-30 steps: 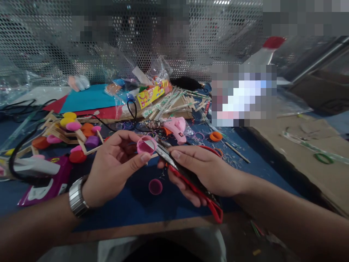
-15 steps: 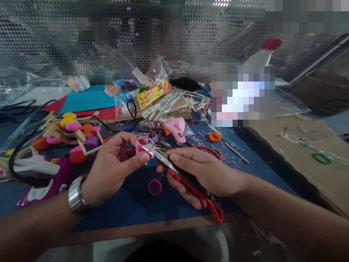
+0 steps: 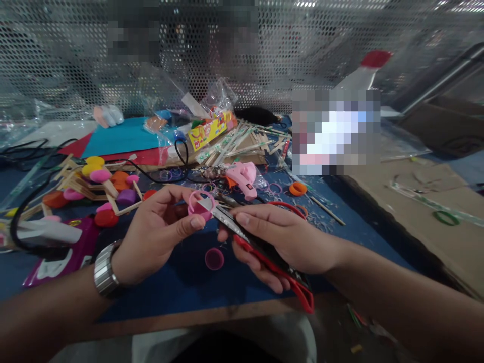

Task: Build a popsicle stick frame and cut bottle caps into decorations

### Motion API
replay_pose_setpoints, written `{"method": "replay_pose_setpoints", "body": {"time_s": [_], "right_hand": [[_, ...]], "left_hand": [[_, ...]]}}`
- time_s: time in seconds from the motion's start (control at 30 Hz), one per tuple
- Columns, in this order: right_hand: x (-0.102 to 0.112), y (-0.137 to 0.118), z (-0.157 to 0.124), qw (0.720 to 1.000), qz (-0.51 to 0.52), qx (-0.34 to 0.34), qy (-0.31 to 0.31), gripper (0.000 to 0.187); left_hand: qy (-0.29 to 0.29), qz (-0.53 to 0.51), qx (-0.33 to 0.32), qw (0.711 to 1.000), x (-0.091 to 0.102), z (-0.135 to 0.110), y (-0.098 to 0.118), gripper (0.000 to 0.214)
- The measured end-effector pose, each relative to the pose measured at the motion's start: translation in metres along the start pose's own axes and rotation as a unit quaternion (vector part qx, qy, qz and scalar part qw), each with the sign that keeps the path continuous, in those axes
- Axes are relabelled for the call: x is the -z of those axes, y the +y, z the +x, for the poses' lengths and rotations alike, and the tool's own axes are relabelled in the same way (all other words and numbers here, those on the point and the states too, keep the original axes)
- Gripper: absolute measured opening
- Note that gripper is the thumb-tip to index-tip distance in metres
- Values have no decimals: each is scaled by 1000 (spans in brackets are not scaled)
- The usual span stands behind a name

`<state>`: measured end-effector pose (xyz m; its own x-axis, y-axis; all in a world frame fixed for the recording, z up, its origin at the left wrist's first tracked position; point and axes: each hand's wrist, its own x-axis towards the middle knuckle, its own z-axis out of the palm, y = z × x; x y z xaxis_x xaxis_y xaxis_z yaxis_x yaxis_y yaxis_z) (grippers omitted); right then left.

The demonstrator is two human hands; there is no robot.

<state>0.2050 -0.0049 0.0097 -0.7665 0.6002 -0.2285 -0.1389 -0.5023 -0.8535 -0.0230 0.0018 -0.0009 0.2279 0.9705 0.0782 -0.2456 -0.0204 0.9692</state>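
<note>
Between the thumb and fingers of my left hand [image 3: 159, 232] is a small pink plastic cap [image 3: 197, 212], its round rim tilted up. My right hand [image 3: 282, 239] is closed around a utility knife [image 3: 264, 257] with a black and red handle. The knife's bare blade [image 3: 207, 204] points left, its tip inside the cap's rim. Whether the edge is cutting into the plastic I cannot tell. Below the hands, a darker pink round piece [image 3: 214, 258] lies on the blue table surface [image 3: 170, 292].
Behind my hands lie a pink glue gun [image 3: 244, 179], an orange cap [image 3: 298, 188] and plastic shavings. At left are a wooden-stick structure with coloured caps [image 3: 109, 184] and a purple packet [image 3: 71, 252]. Cardboard [image 3: 408, 212] lies at right. A perforated metal screen [image 3: 181, 55] stands behind.
The knife has shifted very slightly, its handle end a little lower and further right. The grip on the cap and on the knife stays the same.
</note>
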Motion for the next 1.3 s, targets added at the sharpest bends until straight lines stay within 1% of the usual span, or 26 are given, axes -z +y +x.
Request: {"method": "replay_pose_setpoints", "body": {"time_s": [0.1,0.2,0.23,0.27,0.43,0.57,0.7,0.9,1.03,1.17,1.3], "right_hand": [[-1,1,0,1000,-14,2,1,32],[-2,0,-1,999,-34,-1,5,34],[-2,-1,-1,999,-43,-4,7,34],[-3,-2,-2,999,-52,-8,9,34],[-1,-6,-4,997,-83,-9,7,34],[0,-7,-4,994,-104,-14,9,36],[0,-7,-3,990,-138,-25,21,35],[-2,-6,-3,983,-174,-21,44,35],[-5,-5,-3,975,-209,-22,71,35],[-5,-7,-4,976,-209,-20,60,35],[-4,-9,-6,978,-201,-19,54,35]], "left_hand": [[-19,-21,0,1000,-3,0,2,20],[-55,-36,21,998,-5,-1,4,18],[-59,-34,26,997,-5,-2,4,18],[-57,-26,26,998,-5,-2,4,18],[-11,56,-12,998,0,-1,6,19],[-18,109,-24,994,1,0,8,14],[-14,142,-17,990,-1,0,10,15],[17,146,-2,989,-5,-1,11,20],[18,167,-1,986,-6,-1,11,23],[26,146,-9,989,-7,-2,12,26],[52,121,-3,991,-7,-1,13,41]]}}
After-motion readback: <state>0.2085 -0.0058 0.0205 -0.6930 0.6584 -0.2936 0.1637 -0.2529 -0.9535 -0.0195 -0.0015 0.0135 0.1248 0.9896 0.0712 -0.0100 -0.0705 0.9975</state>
